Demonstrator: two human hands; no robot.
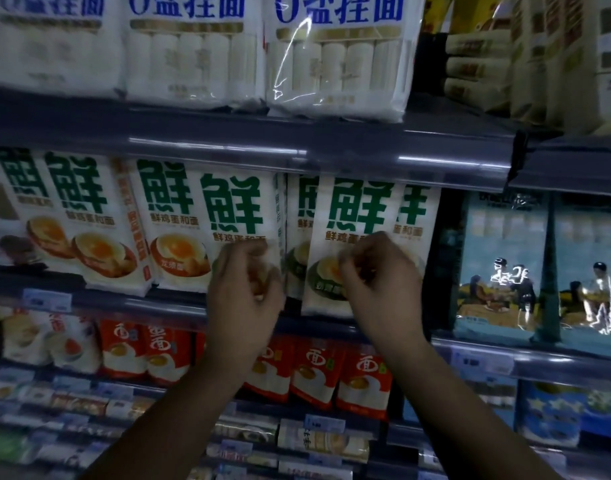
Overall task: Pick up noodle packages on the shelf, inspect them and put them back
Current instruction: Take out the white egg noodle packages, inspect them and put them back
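White noodle packages with a large green character and an egg picture stand in a row on the middle shelf [179, 303]. One noodle package [359, 216] sits forward of its neighbours, and its bottom edge overhangs the shelf rail. My right hand [380, 275] is over its lower half, fingers curled and thumb on the front, gripping it. My left hand [245, 282] hovers with curled fingers in front of the neighbouring package [234, 209]. It is motion-blurred and seems to hold nothing.
The upper shelf carries big white noodle bags with blue print [338, 57]. To the right of the middle row stand blue illustrated bags [498, 265]. The lower shelf holds red noodle packs [318, 372] and price tags [47, 299].
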